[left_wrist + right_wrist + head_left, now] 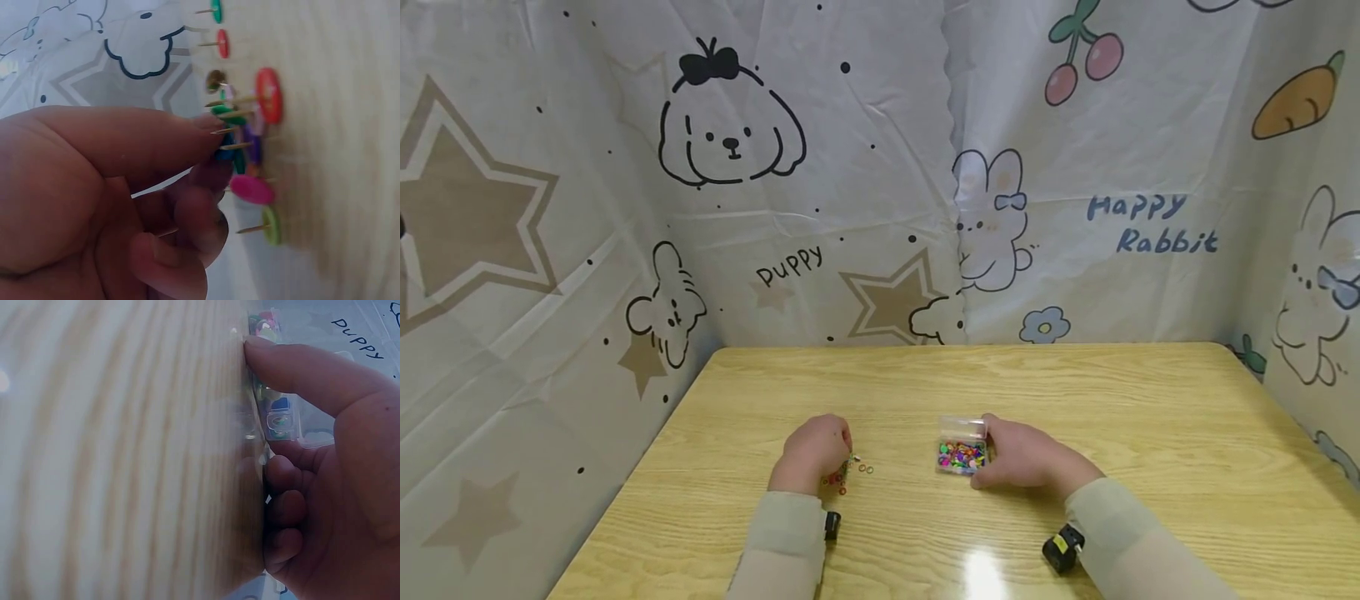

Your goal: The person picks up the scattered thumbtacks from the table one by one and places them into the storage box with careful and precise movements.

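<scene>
My left hand [816,446] is low over a small pile of colored thumbtacks [835,480] on the table. In the left wrist view, its thumb and forefinger pinch at a blue thumbtack [227,150]; the fingertips partly hide it. A red thumbtack [269,97] and a pink thumbtack [251,189] lie close by, several with their points turned toward the hand. My right hand [1022,454] grips the right side of a small clear plastic box [962,430], thumb at the front and fingers behind. The lid stands raised at the back, and many-colored thumbtacks [961,456] fill the box.
Both hands work over a light wood-grain table [880,533]. Two loose thumbtacks [869,470] lie just right of the pile, between it and the box. A printed curtain [880,167] hangs behind the table and along both sides.
</scene>
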Action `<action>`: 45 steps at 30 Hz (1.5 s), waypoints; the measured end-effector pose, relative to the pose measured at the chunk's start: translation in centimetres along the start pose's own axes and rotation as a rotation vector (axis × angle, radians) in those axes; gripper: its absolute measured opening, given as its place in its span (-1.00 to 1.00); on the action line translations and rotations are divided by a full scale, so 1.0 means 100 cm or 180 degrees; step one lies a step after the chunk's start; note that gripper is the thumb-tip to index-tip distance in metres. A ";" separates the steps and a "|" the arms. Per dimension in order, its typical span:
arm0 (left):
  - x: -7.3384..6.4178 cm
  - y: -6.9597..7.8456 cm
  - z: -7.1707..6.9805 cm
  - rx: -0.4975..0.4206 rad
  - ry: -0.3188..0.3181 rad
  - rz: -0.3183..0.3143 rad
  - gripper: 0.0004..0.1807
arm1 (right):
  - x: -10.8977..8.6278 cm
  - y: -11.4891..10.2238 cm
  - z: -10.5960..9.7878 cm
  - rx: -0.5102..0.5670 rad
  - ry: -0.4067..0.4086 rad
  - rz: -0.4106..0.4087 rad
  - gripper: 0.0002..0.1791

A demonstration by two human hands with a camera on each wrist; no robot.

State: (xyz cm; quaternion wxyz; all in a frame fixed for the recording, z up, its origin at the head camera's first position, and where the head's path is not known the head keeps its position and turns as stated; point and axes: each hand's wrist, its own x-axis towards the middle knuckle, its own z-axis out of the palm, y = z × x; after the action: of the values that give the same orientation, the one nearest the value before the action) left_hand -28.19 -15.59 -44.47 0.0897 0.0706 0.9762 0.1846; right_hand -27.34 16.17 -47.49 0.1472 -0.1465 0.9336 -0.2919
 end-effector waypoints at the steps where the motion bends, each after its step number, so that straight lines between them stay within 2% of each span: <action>1: 0.000 -0.001 0.001 -0.0001 -0.0006 -0.0008 -0.73 | 0.000 0.000 0.000 -0.0001 -0.0003 -0.0001 -0.30; 8: 0.002 -0.002 0.001 -0.0110 0.0074 0.0037 -0.72 | 0.001 -0.001 -0.001 -0.0010 -0.0013 -0.0023 -0.31; 11: 0.001 0.003 0.000 -0.0278 0.0099 0.0150 -0.78 | 0.002 0.000 -0.001 -0.0028 -0.0006 -0.0034 -0.30; 13: 0.000 0.008 -0.001 -0.0452 0.0047 0.0236 -0.82 | 0.002 0.001 0.000 -0.0030 -0.0004 -0.0033 -0.29; 18: 0.000 0.031 0.004 -0.0827 -0.0131 0.0398 -0.86 | 0.000 0.003 0.001 0.0016 -0.0014 -0.0021 -0.28; 24: 0.004 0.067 0.021 -0.1101 -0.0228 0.0624 -0.87 | 0.000 0.002 0.000 0.0006 0.0018 -0.0061 -0.30; 28: 0.006 0.082 0.032 -0.1270 -0.0335 0.0672 -0.89 | 0.000 0.002 -0.002 -0.0009 0.0016 -0.0081 -0.31; 35: 0.010 0.090 0.044 -0.1217 -0.0356 0.0681 -0.87 | -0.001 0.000 -0.004 -0.0008 0.0017 -0.0083 -0.33; 45: 0.009 0.091 0.049 -0.1010 -0.0338 0.0546 -0.84 | -0.001 0.000 -0.003 0.0021 0.0008 -0.0050 -0.32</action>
State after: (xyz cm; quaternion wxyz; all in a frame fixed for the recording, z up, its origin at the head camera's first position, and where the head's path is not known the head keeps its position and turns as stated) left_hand -27.10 -5.32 -45.71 0.1350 0.1483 0.9191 0.3392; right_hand -27.30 16.33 -47.20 0.1442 -0.1530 0.9317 -0.2963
